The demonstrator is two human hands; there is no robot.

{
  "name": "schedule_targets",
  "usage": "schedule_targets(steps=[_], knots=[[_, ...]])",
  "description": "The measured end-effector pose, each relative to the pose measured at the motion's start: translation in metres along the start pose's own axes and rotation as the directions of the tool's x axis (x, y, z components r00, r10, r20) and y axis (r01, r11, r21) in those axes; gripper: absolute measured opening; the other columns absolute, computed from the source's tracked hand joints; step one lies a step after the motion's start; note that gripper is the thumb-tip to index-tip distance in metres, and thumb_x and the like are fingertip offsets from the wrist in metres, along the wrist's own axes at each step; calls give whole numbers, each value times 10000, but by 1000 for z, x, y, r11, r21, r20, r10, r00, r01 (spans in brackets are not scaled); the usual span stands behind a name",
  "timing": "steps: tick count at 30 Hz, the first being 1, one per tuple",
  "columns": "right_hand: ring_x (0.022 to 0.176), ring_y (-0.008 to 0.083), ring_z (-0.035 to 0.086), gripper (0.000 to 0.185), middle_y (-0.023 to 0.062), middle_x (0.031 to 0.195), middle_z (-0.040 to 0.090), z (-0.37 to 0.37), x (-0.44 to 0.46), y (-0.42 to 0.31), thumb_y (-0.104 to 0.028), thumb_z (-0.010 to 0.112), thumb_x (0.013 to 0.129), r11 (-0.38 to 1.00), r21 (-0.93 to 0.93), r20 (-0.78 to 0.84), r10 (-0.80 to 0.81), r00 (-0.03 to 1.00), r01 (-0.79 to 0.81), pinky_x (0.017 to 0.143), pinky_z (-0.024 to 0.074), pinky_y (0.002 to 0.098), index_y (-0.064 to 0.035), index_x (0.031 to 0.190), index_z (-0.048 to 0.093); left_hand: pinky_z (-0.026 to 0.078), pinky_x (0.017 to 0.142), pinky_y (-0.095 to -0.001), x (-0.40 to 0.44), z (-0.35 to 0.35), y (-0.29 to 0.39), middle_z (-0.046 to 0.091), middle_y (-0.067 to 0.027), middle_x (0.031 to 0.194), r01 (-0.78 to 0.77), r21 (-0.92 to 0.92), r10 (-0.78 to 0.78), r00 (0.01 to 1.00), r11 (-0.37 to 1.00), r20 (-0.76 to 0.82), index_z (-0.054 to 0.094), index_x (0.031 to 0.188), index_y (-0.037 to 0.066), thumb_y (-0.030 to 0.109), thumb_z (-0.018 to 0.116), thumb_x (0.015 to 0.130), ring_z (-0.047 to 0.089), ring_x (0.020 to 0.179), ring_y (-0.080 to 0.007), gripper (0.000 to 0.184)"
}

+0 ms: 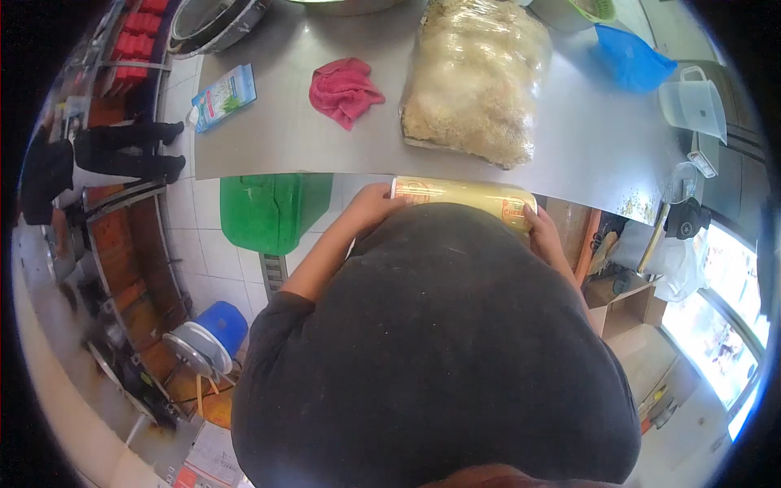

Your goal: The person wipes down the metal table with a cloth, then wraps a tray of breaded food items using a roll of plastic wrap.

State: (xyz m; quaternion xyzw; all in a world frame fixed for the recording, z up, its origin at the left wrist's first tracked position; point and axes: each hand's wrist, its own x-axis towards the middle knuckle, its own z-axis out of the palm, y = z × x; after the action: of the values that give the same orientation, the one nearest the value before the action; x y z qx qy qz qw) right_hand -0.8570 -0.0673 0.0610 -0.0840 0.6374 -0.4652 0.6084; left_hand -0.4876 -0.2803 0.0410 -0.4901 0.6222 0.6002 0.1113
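A yellow roll of cling film (465, 194) with red print near both ends lies crosswise between my body and the table edge. My left hand (376, 203) is closed round its left end. At the other end, my right hand (546, 231) grips the roll with the thumb on top. Its lower side is hidden behind my dark shirt. Just beyond it on the steel table (358, 150) sits a large, lumpy, pale-brown block wrapped in clear film (476, 81); its contents I cannot make out.
A crumpled red cloth (346, 89) and a blue-white packet (224, 98) lie left on the table. To the right are a blue bag (633, 58) and a clear jug (694, 106). A green bin (259, 213) stands below. Far left, a person in dark clothes (122, 148) stands.
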Motion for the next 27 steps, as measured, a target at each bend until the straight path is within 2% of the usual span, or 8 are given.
schedule_targets(steps=[5,10,13,15,16,18,22,27], knots=[[1144,158,619,450,83,1245,705,-11,-12,-7,-318,682,1017,967,-245,65,-54,996,69,1037,442,326,8,1326,644,494,680,-330,-33,-8,10,694,-96,782,-167,-21,162,976,986,-147,760,1022,-2,393,857,848,599,702,-140,442],[1083,142,625,482,54,1178,719,-5,-15,-19,-366,729,982,913,-397,112,-53,992,93,1001,459,321,6,1284,679,527,821,-417,-48,-35,45,735,-159,943,-229,191,273,930,954,-246,769,1043,57,433,844,810,700,912,-336,449],[998,183,680,503,83,1085,753,4,-10,-39,-431,743,957,865,-486,154,-52,987,121,928,505,336,-12,1234,719,536,853,-438,-41,-48,47,723,-173,1043,-138,329,210,958,934,-197,744,1055,40,487,852,780,696,973,-354,536],[920,253,726,500,136,986,768,17,-24,-77,-488,751,920,361,-932,24,-58,998,43,836,544,382,-37,1137,750,529,907,-466,-49,-51,62,677,-175,1187,-122,453,256,935,883,-246,701,1163,48,516,854,750,661,1048,-377,643],[920,253,726,500,136,986,768,27,-32,-100,-488,751,920,359,-932,24,-68,997,47,836,544,382,-37,1137,750,529,907,-466,-48,-52,71,677,-175,1187,-128,456,265,931,881,-250,701,1163,48,516,854,750,661,1048,-377,643],[868,319,731,475,166,925,757,47,-43,-137,-516,741,899,-97,-993,-67,0,998,-66,770,555,435,-59,1029,752,524,905,-446,-44,-51,86,661,-148,1136,-358,532,584,732,767,-350,665,1195,57,389,823,833,657,1020,-327,517],[829,329,722,423,132,849,746,72,-43,-151,-503,711,918,-32,-993,120,-256,959,115,744,545,459,-82,958,732,525,878,-481,-13,-39,95,670,-137,1095,-546,621,788,582,562,-201,714,1130,108,317,737,877,655,1014,-365,329],[718,308,682,313,108,737,690,117,-44,-159,-430,668,973,102,-957,224,-328,918,270,671,518,434,-123,986,730,523,834,-462,-3,-31,106,679,-74,1002,-442,598,661,722,669,-206,730,1015,129,261,730,882,649,1001,-327,187]])
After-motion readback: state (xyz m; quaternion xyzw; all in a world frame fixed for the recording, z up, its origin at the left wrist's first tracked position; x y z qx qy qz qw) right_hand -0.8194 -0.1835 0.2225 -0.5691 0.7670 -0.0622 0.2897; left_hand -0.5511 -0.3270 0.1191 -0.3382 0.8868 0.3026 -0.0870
